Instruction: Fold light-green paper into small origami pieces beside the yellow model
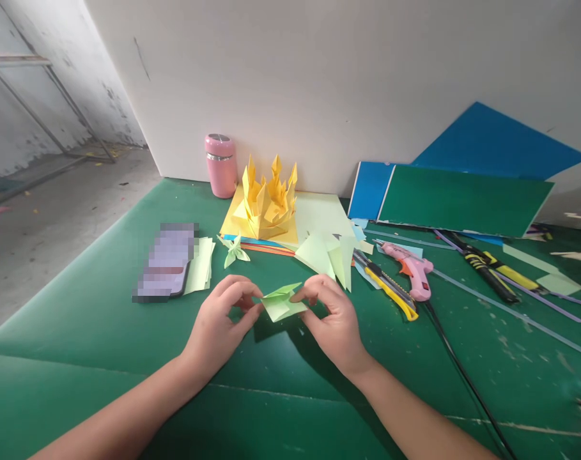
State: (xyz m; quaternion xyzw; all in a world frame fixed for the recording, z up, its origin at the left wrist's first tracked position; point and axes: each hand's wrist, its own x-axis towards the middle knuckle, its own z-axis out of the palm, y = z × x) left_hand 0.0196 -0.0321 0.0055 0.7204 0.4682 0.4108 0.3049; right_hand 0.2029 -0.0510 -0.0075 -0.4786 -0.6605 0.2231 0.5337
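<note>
A small sheet of folded light-green paper (281, 305) is held just above the green tabletop, its layers partly spread. My left hand (227, 313) pinches its left corner between thumb and fingers. At the opposite side, my right hand (332, 319) grips the right edge, fingertips above and thumb below. Beyond my left hand lies a folded green paper flower (235, 251) with pointed petals. More pale-green paper pieces (326, 255) rest behind my right hand, some folded and some flat.
A yellow paper crown (266, 207) stands on sheets at the back, beside a pink flask (221, 167). A phone (164, 262) lies left. To the right are a yellow cutter (390, 292), a pink glue gun (410, 271) with its cord, pliers (486, 271) and green board (463, 199).
</note>
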